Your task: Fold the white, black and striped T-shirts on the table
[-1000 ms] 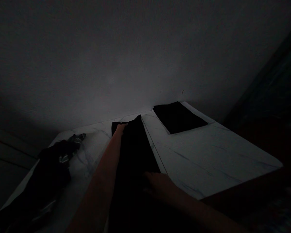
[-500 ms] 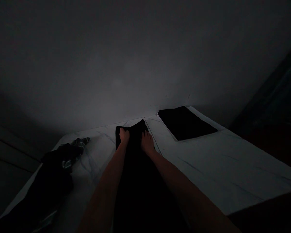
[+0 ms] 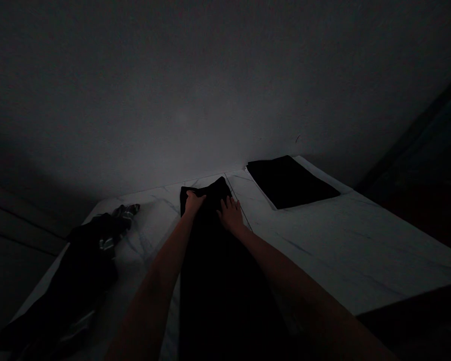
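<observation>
Caught in v. low light at the far end of a long black cloth point(image 3: 216, 281), now w/ both hands on it. Brought R hand point(image 3: 231, 214) up from the cloth's nearer part, where seen approx. 1 sec. ago, to the far R edge; in place there by ½ sec. ago and much the same since. Kept L hand point(image 3: 194, 203) nr. the far L corner throughout. Now working both sides of the same end at once, prob. w/ better control of the fabric there. Holding R hand open, palm down, fingers spread, w/ nothing visibly gripped. Holding L hand part-open, thumb out toward the R; can't tell, given the dark, whether pinching any cloth. Laid lengthwise on a pale, veined surface point(image 3: 323, 245), stretching from nr. the wall point(image 3: 173, 100) toward the camera; uneven at the far edge, dipping mid-way and peaking at the R corner. Shared, that same surface, w/ a flat black piece point(image 3: 291, 181) atop white material point(image 3: 317, 173) at back R, plus a rumpled dark garment point(image 3: 84, 265) at L, both untouched.
</observation>
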`<state>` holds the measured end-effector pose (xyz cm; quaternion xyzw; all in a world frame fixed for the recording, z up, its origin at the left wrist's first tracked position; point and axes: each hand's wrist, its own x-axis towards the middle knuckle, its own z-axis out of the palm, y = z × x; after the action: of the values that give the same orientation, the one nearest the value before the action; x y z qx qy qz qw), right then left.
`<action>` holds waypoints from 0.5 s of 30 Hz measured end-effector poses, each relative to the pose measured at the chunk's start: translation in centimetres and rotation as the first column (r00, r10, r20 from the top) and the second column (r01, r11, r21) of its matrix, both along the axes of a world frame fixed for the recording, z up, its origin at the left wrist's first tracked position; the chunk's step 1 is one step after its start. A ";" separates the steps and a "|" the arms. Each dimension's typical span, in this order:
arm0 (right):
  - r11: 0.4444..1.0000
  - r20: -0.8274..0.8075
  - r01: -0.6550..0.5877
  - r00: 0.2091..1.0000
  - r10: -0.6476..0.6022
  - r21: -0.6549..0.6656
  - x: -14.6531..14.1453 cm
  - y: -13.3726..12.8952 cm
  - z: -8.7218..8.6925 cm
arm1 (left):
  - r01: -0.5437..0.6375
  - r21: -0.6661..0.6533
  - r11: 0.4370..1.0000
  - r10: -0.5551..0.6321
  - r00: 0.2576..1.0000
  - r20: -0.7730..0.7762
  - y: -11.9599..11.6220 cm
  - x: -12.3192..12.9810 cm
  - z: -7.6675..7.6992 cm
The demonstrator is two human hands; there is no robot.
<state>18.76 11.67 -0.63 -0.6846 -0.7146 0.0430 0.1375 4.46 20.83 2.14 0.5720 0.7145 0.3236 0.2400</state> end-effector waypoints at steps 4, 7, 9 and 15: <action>0.990 0.011 -0.138 0.990 0.138 -0.031 0.3 -4.3 -0.1 | 0.145 0.063 0.987 -0.148 0.987 0.061 -1.4 -0.2 0.1; 0.968 -0.002 -0.248 0.969 0.248 -0.041 0.3 -8.4 -0.1 | 0.335 0.157 0.929 -0.339 0.941 -0.001 -2.1 -0.4 0.2; 0.954 -0.024 -0.295 0.955 0.295 -0.050 0.5 -11.0 0.0 | 0.380 0.159 0.911 -0.374 0.925 -0.062 -2.4 -0.5 0.3; 0.931 -0.110 -0.364 0.927 0.359 -0.037 1.9 -18.1 1.3 | 0.291 0.051 0.955 -0.283 0.952 -0.117 -3.6 -0.3 0.5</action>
<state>20.70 -6.39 0.64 -0.5418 -0.8190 0.1224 0.1438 4.13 17.21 2.69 0.6941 0.6245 0.2776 0.2262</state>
